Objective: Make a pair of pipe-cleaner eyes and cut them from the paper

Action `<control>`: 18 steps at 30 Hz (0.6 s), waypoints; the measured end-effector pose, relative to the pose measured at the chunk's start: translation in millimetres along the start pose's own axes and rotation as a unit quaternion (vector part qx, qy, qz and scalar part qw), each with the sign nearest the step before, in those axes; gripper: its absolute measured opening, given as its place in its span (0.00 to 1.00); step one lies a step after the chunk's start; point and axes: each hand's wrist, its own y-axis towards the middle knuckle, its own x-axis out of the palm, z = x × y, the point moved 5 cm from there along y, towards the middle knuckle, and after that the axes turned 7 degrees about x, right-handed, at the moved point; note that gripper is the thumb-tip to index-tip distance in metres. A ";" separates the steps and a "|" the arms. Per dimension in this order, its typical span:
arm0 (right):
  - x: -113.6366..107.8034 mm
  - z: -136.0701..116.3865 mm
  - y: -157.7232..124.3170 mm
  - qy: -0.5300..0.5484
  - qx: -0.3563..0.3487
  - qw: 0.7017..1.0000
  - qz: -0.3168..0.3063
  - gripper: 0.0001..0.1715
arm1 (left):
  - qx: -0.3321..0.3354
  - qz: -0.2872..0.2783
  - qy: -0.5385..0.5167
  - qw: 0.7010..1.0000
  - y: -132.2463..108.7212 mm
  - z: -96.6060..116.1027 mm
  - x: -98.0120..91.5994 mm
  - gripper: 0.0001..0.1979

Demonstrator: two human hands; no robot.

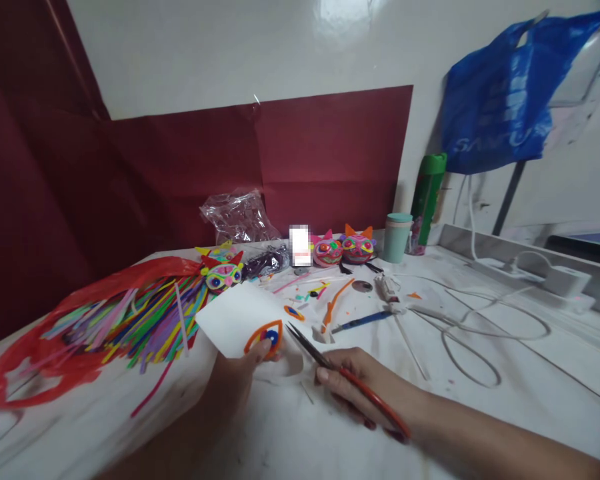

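Note:
My left hand (235,373) grips a sheet of white paper (225,317), its thumb pressed on an eye-shaped piece (273,337) with an orange outline and a blue centre. A pair of scissors (307,344) with red handles is in my right hand (357,377), fingers wrapped round the handles. Its blades point up and left, their tips close to the right side of the orange outline. The blades look nearly closed; whether they touch the paper I cannot tell. A smaller orange-rimmed eye shape (294,313) lies just beyond the tips.
Colourful strips (150,327) lie on a red plastic bag (25,393) at left. Decorated animal heads (359,245) stand at the back, near a lidded cup (397,239) and green can (429,200). A blue tool (365,321) and looped white cable (490,383) lie at right.

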 end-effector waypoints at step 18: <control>5.1 8.6 5.1 0.049 -0.018 0.999 -0.007 0.36 | -0.043 -0.146 -0.049 0.987 -12.3 -4.1 13.0 0.14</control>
